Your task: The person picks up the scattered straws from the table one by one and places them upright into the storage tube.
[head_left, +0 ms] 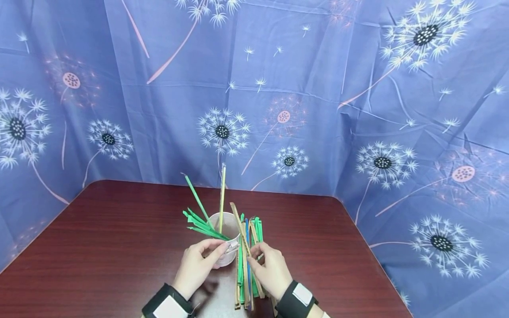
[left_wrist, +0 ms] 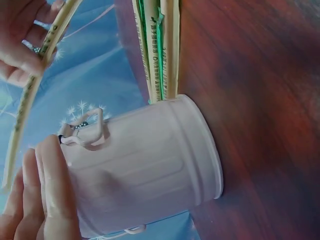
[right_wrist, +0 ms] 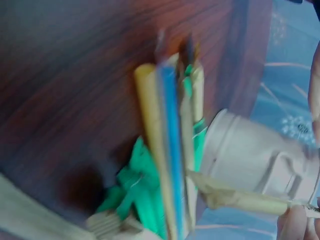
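A small pale bucket (head_left: 227, 259) with side handles stands upright on the table, and my left hand (head_left: 197, 266) grips its near rim. In the left wrist view, the fingers of that hand lie along the mouth of the bucket (left_wrist: 140, 172). Inside it lean several green wrapped straws (head_left: 203, 226) and a yellow one (head_left: 222, 198). My right hand (head_left: 273, 268) pinches a tan paper-wrapped straw (head_left: 237, 216) with printed lettering, tilted beside the bucket. Below that hand is a pile of tan, green and blue straws (head_left: 248, 297), blurred in the right wrist view.
The dark red wooden table (head_left: 131, 229) runs back to a blue dandelion-print cloth (head_left: 175, 119) hanging on the far side and both flanks. The straw pile lies right against the bucket's right side.
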`<state>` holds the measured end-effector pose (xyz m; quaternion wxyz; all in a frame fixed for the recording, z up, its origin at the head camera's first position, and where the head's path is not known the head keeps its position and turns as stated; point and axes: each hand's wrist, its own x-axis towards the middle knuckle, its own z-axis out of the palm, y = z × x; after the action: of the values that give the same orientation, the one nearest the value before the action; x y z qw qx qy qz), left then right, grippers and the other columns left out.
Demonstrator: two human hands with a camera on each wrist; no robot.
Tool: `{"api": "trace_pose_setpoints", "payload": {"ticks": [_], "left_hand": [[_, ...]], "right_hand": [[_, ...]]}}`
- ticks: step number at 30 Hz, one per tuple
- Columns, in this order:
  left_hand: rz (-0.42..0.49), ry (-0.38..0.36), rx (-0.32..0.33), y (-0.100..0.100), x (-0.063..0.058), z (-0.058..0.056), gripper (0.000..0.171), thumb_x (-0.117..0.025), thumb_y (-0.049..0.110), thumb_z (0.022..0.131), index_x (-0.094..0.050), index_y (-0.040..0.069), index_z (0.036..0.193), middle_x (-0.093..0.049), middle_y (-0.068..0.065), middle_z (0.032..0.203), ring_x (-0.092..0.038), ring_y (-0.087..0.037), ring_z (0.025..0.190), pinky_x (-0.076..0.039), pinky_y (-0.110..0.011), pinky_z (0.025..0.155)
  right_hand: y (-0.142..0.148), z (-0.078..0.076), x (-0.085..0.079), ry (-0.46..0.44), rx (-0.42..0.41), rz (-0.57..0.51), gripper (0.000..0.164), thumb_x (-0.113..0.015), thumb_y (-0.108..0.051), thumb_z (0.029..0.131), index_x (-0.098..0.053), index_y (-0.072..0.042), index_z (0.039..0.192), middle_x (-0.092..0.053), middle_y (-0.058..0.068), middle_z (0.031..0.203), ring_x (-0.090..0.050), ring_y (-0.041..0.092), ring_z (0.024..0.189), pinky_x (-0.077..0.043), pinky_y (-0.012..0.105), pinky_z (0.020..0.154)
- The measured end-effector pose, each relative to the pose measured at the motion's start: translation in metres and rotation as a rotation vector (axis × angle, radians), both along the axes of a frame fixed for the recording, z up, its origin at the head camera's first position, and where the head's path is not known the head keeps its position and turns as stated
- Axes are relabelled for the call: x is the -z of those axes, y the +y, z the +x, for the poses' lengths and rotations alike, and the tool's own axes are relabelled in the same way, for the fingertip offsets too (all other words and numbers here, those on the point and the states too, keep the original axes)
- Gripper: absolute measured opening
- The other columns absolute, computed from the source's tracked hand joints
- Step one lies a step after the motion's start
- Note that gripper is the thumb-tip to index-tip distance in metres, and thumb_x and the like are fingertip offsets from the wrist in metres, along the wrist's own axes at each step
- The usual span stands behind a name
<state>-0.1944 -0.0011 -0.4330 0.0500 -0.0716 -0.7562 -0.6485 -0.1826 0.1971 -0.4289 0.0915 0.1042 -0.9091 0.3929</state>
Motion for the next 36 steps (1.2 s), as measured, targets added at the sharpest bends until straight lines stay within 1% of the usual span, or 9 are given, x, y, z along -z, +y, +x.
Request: {"api": "trace_pose_setpoints", "payload": {"ticks": [5,9,12,17,21,25,28,33,36], "left_hand": [[0.02,0.039,0.0,0.001,0.0,0.001,0.03,-0.075,0.02,0.088,-0.071,0.001,0.111,-0.076,-0.013,0.099,-0.072,-0.013,0.078,-0.06,-0.023,0.064],[0.107,0.034,0.025,0.002,-0.002,0.002,0.028,-0.075,0.014,0.087,-0.07,0.002,0.112,-0.075,-0.015,0.1,-0.071,-0.008,0.081,-0.062,-0.029,0.068],[0.207,0.019,0.056,0.003,-0.004,0.003,0.023,-0.073,0.009,0.088,-0.07,0.0,0.109,-0.074,-0.02,0.1,-0.074,-0.015,0.078,-0.063,-0.037,0.067],[0.252,0.038,0.054,0.004,-0.006,0.005,0.016,-0.07,0.007,0.091,-0.07,-0.001,0.104,-0.073,-0.022,0.097,-0.075,-0.02,0.075,-0.063,-0.04,0.067],[0.221,0.094,0.015,0.004,-0.006,0.006,0.017,-0.069,0.009,0.092,-0.07,-0.003,0.104,-0.074,-0.02,0.094,-0.074,-0.016,0.073,-0.063,-0.034,0.065],[0.211,0.181,-0.07,0.002,-0.007,0.004,0.017,-0.068,0.007,0.092,-0.07,-0.005,0.103,-0.074,-0.019,0.094,-0.072,-0.009,0.074,-0.063,-0.03,0.063],[0.26,0.238,-0.139,0.0,-0.007,0.002,0.013,-0.066,0.002,0.093,-0.068,-0.007,0.102,-0.075,-0.012,0.094,-0.071,-0.006,0.076,-0.062,-0.03,0.063],[0.371,0.31,-0.202,-0.007,-0.009,-0.001,0.013,-0.058,-0.004,0.096,-0.06,-0.014,0.105,-0.072,0.005,0.09,-0.071,-0.005,0.079,-0.062,-0.03,0.063],[0.432,0.368,-0.214,-0.011,-0.01,-0.002,0.013,-0.055,-0.004,0.098,-0.056,-0.015,0.105,-0.072,0.004,0.092,-0.072,-0.006,0.081,-0.062,-0.031,0.063]], "right_hand": [[-0.008,0.006,-0.003,0.044,-0.071,-0.015,0.007,-0.071,-0.012,0.089,-0.066,-0.012,0.094,-0.067,-0.004,0.08,-0.059,0.001,0.066,-0.046,0.017,0.054],[-0.011,0.008,-0.003,0.086,-0.124,-0.001,0.007,-0.071,-0.011,0.088,-0.066,-0.014,0.091,-0.069,-0.004,0.081,-0.059,0.001,0.068,-0.048,0.016,0.058],[-0.012,0.008,-0.002,0.121,-0.145,0.017,0.008,-0.072,-0.01,0.087,-0.066,-0.015,0.089,-0.071,-0.003,0.083,-0.06,0.003,0.072,-0.051,0.017,0.06],[-0.012,0.008,-0.001,0.168,-0.133,0.041,0.008,-0.074,-0.013,0.087,-0.068,-0.017,0.089,-0.073,-0.003,0.085,-0.06,0.001,0.074,-0.052,0.019,0.061],[-0.011,0.007,0.0,0.174,-0.114,0.06,0.007,-0.075,-0.017,0.087,-0.069,-0.017,0.09,-0.073,-0.003,0.083,-0.06,0.0,0.07,-0.049,0.017,0.058],[-0.007,0.003,0.002,0.111,-0.083,0.073,0.014,-0.076,-0.024,0.086,-0.07,-0.016,0.096,-0.071,-0.005,0.082,-0.06,0.001,0.067,-0.045,0.016,0.056],[-0.001,-0.001,0.004,0.05,-0.053,0.083,0.02,-0.078,-0.027,0.085,-0.069,-0.015,0.099,-0.069,-0.006,0.082,-0.06,0.003,0.068,-0.044,0.016,0.056],[0.012,-0.007,0.013,-0.034,-0.009,0.122,0.022,-0.078,-0.023,0.084,-0.068,-0.014,0.101,-0.067,-0.004,0.083,-0.055,0.002,0.065,-0.042,0.02,0.053],[0.019,-0.01,0.019,-0.064,0.011,0.162,0.024,-0.078,-0.021,0.083,-0.067,-0.011,0.102,-0.065,-0.003,0.081,-0.053,0.001,0.063,-0.041,0.022,0.053]]}}
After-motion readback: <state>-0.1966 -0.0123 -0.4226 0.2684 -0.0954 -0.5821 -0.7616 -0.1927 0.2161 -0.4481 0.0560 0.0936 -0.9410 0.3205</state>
